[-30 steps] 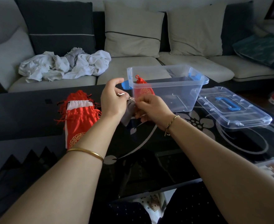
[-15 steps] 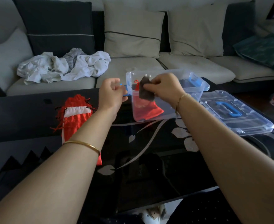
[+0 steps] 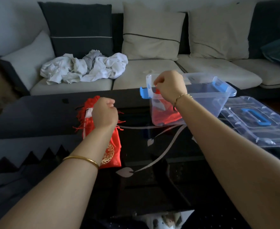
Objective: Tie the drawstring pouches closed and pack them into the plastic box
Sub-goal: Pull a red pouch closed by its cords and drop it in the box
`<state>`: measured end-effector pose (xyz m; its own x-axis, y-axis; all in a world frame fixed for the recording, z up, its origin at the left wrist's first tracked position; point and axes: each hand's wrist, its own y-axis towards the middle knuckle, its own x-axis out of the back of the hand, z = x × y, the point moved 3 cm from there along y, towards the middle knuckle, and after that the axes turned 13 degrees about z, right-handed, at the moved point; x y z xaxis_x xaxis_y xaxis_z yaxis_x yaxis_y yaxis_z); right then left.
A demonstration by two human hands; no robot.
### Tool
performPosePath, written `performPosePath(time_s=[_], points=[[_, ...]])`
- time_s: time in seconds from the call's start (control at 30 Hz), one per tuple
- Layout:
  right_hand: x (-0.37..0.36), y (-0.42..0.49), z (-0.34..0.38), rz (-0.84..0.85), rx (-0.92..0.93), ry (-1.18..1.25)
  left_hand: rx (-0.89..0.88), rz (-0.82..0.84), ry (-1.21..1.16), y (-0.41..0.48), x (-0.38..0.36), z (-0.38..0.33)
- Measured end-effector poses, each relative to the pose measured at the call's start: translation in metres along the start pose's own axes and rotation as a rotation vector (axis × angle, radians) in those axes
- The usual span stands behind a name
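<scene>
The plastic box [image 3: 208,100] is open-topped, with the right hand [image 3: 169,86] over its left end. The lid [image 3: 255,124] lies just right of it and the red pouches [image 3: 110,151] well left, with tabletop [image 3: 136,114] between.

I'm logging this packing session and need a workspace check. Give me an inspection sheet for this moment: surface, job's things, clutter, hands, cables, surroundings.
Surface: black glass table with a pale leaf pattern.
Job's things: clear plastic box, lid off, with a red pouch inside; lid lying to its right; stack of red pouches on the table's left.
Clutter: crumpled white clothes on the sofa seat.
Hands: left hand, fingers curled, over the stack; right hand, fingers curled, above the box's near-left corner; whether either holds anything cannot be told.
Cables: nothing seen.
Surroundings: sofa with cushions behind the table.
</scene>
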<state>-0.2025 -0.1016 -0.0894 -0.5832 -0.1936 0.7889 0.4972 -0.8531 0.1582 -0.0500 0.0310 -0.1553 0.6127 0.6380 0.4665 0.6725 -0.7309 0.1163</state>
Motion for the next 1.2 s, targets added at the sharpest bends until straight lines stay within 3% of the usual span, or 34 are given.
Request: performPosePath(time_s=[0.1,0.2,0.3,0.43,0.6,0.77,0.9,1.1,1.2], points=[[-0.036,-0.033,0.03,0.215,0.12,0.116,0.134,-0.092,0.197,-0.013,0.014,0.017],[-0.085,-0.051,0.041,0.498,0.062,0.164,0.24,-0.099,0.348,-0.028,0.025,0.024],[-0.128,-0.054,0.043,0.627,-0.003,0.12,0.27,-0.062,0.41,-0.032,0.033,0.038],[-0.154,-0.049,0.043,0.548,-0.017,0.127,0.264,0.021,0.448,-0.03,0.031,0.044],[-0.151,-0.045,0.037,0.438,-0.033,0.052,0.159,0.055,0.282,-0.021,0.033,0.044],[-0.108,-0.054,0.025,0.435,0.036,0.117,-0.02,0.207,0.157,-0.024,0.031,0.026],[-0.06,-0.063,0.003,0.307,0.118,0.075,-0.107,0.346,0.161,-0.032,0.016,0.002],[-0.013,-0.075,-0.029,0.054,0.149,-0.064,-0.29,0.241,0.285,-0.036,-0.016,-0.036],[-0.011,-0.081,-0.046,0.111,0.09,-0.01,-0.314,0.229,0.311,-0.04,-0.028,-0.04]])
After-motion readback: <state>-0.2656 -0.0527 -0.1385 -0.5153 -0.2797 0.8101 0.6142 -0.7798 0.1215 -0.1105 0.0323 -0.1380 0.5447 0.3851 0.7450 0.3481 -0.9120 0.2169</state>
